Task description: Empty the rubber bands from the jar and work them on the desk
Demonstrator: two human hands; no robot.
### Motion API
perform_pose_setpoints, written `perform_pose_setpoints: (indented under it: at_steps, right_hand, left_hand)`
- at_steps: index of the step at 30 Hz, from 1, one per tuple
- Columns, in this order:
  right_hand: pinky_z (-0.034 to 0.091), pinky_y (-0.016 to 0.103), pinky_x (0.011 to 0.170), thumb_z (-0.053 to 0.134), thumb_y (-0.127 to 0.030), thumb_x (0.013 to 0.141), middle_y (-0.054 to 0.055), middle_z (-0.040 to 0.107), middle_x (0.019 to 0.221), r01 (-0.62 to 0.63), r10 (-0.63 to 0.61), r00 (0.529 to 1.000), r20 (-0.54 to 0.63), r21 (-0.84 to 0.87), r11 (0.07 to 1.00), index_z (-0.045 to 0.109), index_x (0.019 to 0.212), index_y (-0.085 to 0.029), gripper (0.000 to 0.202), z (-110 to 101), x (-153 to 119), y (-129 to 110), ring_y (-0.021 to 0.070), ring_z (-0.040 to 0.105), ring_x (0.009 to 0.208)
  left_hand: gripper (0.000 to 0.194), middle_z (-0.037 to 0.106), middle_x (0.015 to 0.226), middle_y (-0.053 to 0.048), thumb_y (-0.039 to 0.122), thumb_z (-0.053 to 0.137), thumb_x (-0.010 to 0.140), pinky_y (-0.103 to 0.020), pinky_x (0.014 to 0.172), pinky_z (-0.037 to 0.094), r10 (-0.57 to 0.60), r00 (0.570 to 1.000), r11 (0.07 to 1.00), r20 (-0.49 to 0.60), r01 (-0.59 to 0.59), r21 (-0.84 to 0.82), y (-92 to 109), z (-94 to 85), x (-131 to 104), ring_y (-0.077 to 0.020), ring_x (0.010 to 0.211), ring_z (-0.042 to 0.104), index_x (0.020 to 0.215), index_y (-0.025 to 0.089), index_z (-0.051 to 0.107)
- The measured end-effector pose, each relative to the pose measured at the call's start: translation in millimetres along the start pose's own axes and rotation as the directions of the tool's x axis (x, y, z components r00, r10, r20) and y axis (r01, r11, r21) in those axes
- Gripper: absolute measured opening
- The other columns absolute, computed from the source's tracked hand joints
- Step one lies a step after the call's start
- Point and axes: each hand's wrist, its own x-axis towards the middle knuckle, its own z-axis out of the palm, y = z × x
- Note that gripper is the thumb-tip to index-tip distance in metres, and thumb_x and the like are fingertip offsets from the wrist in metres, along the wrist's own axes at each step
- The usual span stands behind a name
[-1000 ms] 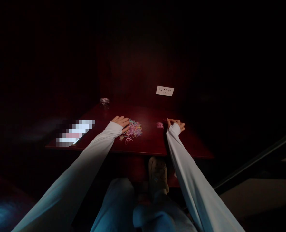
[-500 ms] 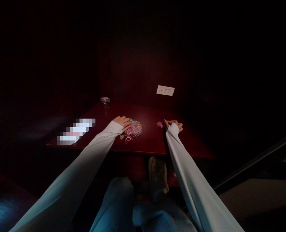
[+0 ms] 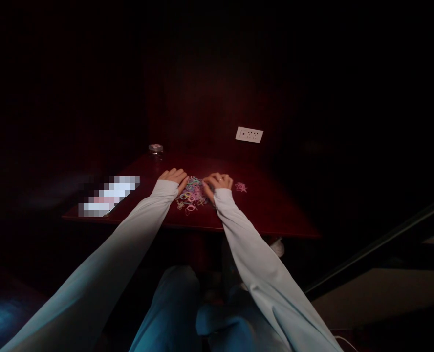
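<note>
A pile of small multicoloured elastic hair ties [image 3: 192,195] lies on the dark red table [image 3: 261,215]. At the pile's left edge rests my left hand [image 3: 174,179], palm down, fingers stretched out and thumb against the ties. My right hand [image 3: 218,182] is over the right edge of the pile, fingers bent and thumb apart from them. I see nothing held in it, though its fingertips partly cover the ties. Just right of that hand sits a smaller heap of pink hair ties [image 3: 241,187].
A clear lidded jar [image 3: 156,150] stands at the back left. A lit, blurred-out phone-like screen [image 3: 109,196] lies at the table's left side. On the back panel is a white power socket [image 3: 249,134]. My knees are below the table's front edge.
My right hand has moved left from the small pink heap to the large pile. My left hand stays by the pile's left side, and the view has shifted slightly.
</note>
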Motion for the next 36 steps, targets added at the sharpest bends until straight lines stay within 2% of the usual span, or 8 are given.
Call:
perform_pose_setpoints:
  at_steps: [1, 3, 8, 11, 24, 30, 36]
  right_hand:
    - [0.027, 0.039, 0.099, 0.059, -0.043, 0.099, 0.003, 0.067, 0.119, 0.089, -0.089, 0.994, 0.062, 0.017, 0.996, 0.076, 0.110, -0.033, 0.023, 3.9, -0.1, -8.9, 0.0246, 0.043, 0.111]
    - [0.028, 0.039, 0.099, 0.066, -0.046, 0.095, 0.002, 0.067, 0.123, 0.157, -0.161, 0.979, 0.128, 0.042, 0.987, 0.077, 0.110, -0.034, 0.023, 9.0, -0.1, -18.0, 0.0247, 0.043, 0.112]
    - [0.029, 0.040, 0.099, 0.074, -0.057, 0.085, 0.003, 0.066, 0.126, 0.068, -0.077, 0.988, 0.134, 0.071, 0.995, 0.080, 0.104, -0.034, 0.030, 10.9, 0.8, -11.0, 0.0259, 0.042, 0.114]
    - [0.028, 0.041, 0.100, 0.073, -0.061, 0.084, 0.003, 0.066, 0.124, 0.084, -0.102, 0.979, 0.178, 0.108, 0.991, 0.082, 0.099, -0.034, 0.031, 10.7, 1.0, -7.7, 0.0256, 0.042, 0.114]
    - [0.028, 0.040, 0.097, 0.072, -0.053, 0.088, 0.003, 0.067, 0.120, 0.040, -0.066, 0.981, 0.181, 0.144, 0.989, 0.083, 0.094, -0.035, 0.022, 16.1, 2.2, -4.3, 0.0248, 0.039, 0.112]
    - [0.028, 0.040, 0.095, 0.072, -0.050, 0.089, 0.004, 0.068, 0.116, 0.036, -0.064, 0.978, 0.198, 0.142, 0.989, 0.082, 0.091, -0.032, 0.021, 14.4, 3.1, -6.5, 0.0250, 0.039, 0.111]
    - [0.028, 0.039, 0.093, 0.070, -0.053, 0.090, 0.004, 0.070, 0.112, 0.025, -0.051, 0.982, 0.180, 0.144, 0.989, 0.082, 0.090, -0.031, 0.024, 13.4, 5.2, -7.3, 0.0246, 0.041, 0.109]
  left_hand:
    - [0.026, 0.070, 0.095, -0.008, 0.024, 0.043, 0.103, -0.036, 0.074, 0.040, -0.008, 1.000, 1.000, -0.007, 0.008, 0.005, 0.5, -0.1, -0.7, -0.0242, 0.091, 0.060, 0.089, 0.020, 0.064]
    - [0.028, 0.070, 0.094, -0.008, 0.023, 0.040, 0.103, -0.037, 0.074, 0.040, -0.014, 1.000, 1.000, -0.015, 0.014, 0.007, 1.2, -0.8, -1.7, -0.0242, 0.090, 0.060, 0.088, 0.020, 0.064]
    - [0.028, 0.069, 0.092, -0.008, 0.024, 0.041, 0.103, -0.037, 0.074, 0.040, 0.003, 1.000, 1.000, 0.000, -0.003, -0.016, 1.6, -2.8, -1.6, -0.0246, 0.090, 0.059, 0.088, 0.020, 0.065]
    - [0.028, 0.069, 0.091, -0.008, 0.025, 0.041, 0.102, -0.038, 0.075, 0.040, 0.008, 1.000, 0.999, 0.010, -0.008, -0.032, 1.2, -2.9, -0.7, -0.0245, 0.090, 0.059, 0.087, 0.020, 0.065]
    - [0.028, 0.070, 0.093, -0.009, 0.025, 0.042, 0.101, -0.037, 0.078, 0.043, 0.048, 0.997, 0.996, 0.054, -0.044, -0.081, 4.6, -7.7, 0.5, -0.0238, 0.092, 0.061, 0.087, 0.020, 0.066]
    - [0.027, 0.070, 0.095, -0.008, 0.025, 0.043, 0.101, -0.036, 0.078, 0.044, 0.119, 0.991, 0.990, 0.068, -0.113, -0.083, 5.9, -7.8, -0.2, -0.0235, 0.093, 0.061, 0.090, 0.020, 0.068]
    - [0.023, 0.070, 0.105, -0.009, 0.024, 0.047, 0.098, -0.037, 0.077, 0.044, 0.262, 0.960, 0.962, 0.097, -0.252, -0.108, 3.7, -2.7, 1.2, -0.0240, 0.095, 0.059, 0.103, 0.022, 0.069]
